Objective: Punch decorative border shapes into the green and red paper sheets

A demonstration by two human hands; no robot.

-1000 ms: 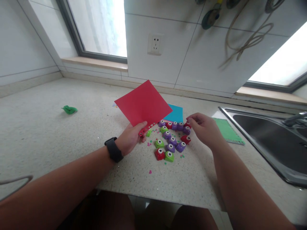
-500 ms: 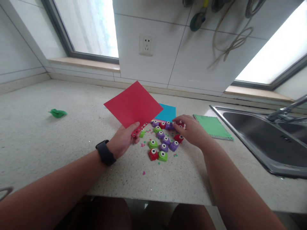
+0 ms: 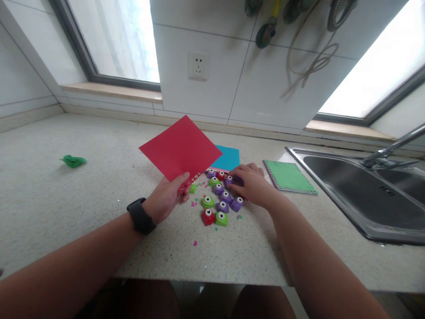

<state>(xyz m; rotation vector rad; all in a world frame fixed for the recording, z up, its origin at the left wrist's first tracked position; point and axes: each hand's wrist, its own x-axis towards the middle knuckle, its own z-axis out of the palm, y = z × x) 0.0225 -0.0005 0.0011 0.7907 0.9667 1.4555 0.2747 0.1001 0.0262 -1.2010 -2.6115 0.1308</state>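
Observation:
A sheet of red paper [image 3: 181, 148], with small shapes punched along its lower right edge, is pinched at its near corner in my left hand [image 3: 166, 197]. My right hand [image 3: 252, 184] curls around a purple punch [image 3: 229, 180] at the back of the group, thumb and fingers at its sides. Several small punches lie in front, among them a green punch [image 3: 221, 218], a red punch [image 3: 208, 216] and a purple punch [image 3: 237, 204]. Colored paper bits are scattered around them. Blue paper [image 3: 228, 157] lies behind the punches, partly covered by the red sheet.
A stack of green paper [image 3: 288, 176] with a punched border lies to the right, beside the metal sink [image 3: 335, 186] and its faucet [image 3: 381, 155]. Crumpled green material [image 3: 73, 161] is on the counter [image 3: 83, 199] at the left. A tiled wall stands behind.
My right hand has moved slightly left and its fingers have come down around a purple punch. My left hand still holds the red paper. The view has shifted a little.

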